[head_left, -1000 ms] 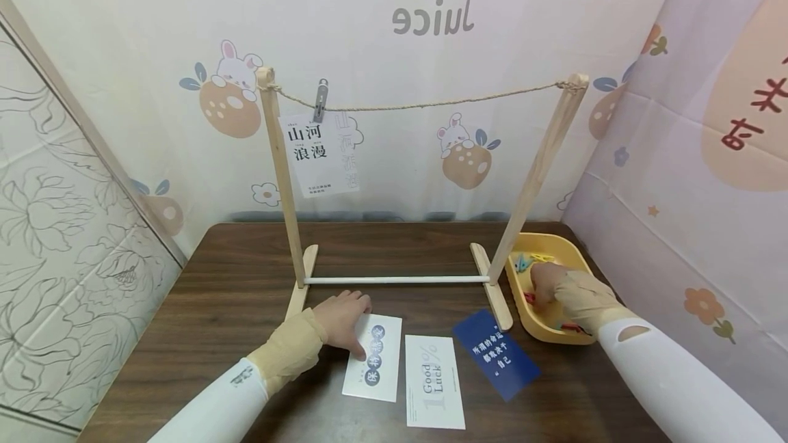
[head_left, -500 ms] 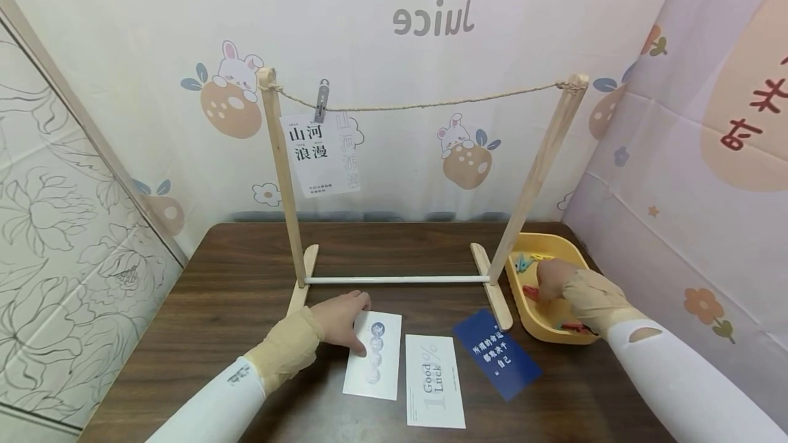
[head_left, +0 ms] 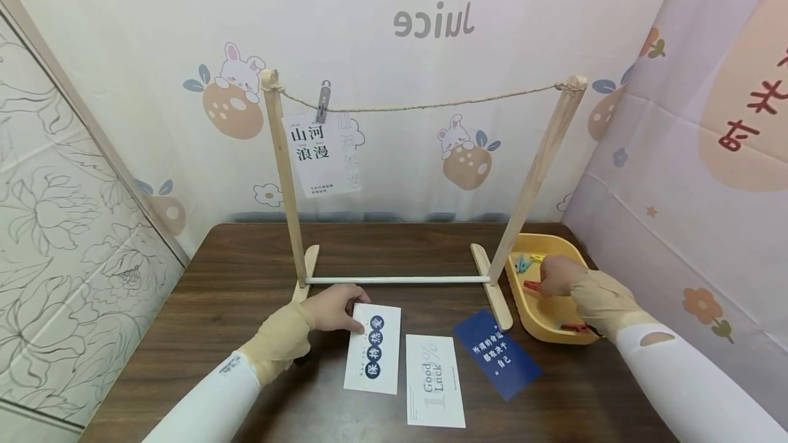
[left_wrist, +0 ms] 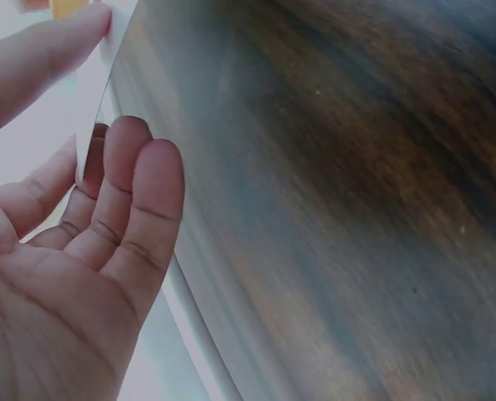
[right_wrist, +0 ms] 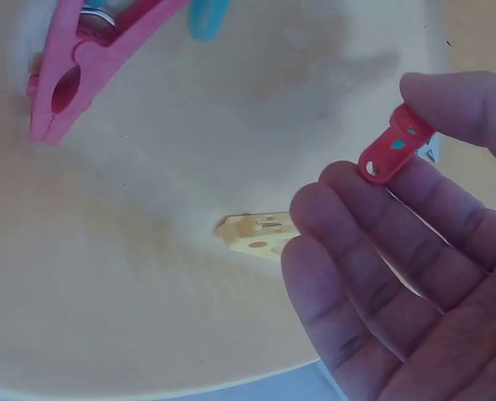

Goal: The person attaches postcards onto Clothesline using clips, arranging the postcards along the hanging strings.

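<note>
My left hand [head_left: 332, 307] pinches the upper left part of a white card [head_left: 374, 348] with dark blue round characters. In the left wrist view, the card [left_wrist: 88, 92] is seen nearly edge-on, with the thumb on one side and fingers on the other. Inside the yellow tray [head_left: 523, 316] at the right, my right hand [head_left: 563, 275] holds a small red clothespin [head_left: 532, 285]. The right wrist view shows that clothespin [right_wrist: 392, 152] between thumb and forefinger, the other fingers loosely bent. A yellow clothespin [right_wrist: 256, 234] lies partly behind those fingertips.
A wooden stand [head_left: 534, 176] carries a rope [head_left: 425, 106]; a grey clothespin [head_left: 323, 101] hangs a white card [head_left: 320, 173] there. On the table lie a "Good Luck" card [head_left: 434, 402] and a blue card [head_left: 492, 340]. A blue clothespin [head_left: 522, 264] and a pink one [right_wrist: 85, 63] rest in the tray.
The left hand has drawn back slightly, and the white card has shifted up with it, away from the viewer. The right hand has moved a little right within the tray, leaving the red clothespin more visible.
</note>
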A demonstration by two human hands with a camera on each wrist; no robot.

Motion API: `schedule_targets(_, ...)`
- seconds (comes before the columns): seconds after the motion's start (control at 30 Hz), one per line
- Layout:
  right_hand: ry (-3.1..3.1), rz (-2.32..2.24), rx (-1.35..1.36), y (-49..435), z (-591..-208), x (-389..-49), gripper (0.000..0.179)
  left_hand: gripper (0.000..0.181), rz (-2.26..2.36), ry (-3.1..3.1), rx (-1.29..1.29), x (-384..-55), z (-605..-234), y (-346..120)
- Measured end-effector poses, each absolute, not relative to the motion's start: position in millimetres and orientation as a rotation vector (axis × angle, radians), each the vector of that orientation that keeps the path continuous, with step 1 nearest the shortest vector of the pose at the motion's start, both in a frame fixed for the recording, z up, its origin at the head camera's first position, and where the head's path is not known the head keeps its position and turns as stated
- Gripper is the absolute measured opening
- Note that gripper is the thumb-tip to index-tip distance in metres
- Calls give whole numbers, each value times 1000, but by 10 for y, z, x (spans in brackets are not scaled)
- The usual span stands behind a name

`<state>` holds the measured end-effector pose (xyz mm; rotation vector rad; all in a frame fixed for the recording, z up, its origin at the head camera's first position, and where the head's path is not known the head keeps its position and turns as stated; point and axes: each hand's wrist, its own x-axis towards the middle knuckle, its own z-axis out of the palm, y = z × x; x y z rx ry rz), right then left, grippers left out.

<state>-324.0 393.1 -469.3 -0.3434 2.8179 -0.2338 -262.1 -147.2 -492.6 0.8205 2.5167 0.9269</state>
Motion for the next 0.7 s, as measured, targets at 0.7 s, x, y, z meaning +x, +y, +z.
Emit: schedule_targets(0.7,3018,-442,-315,3656,-4218,-2942,20,9,1251,2334,804,-2692,-4780,-1565)
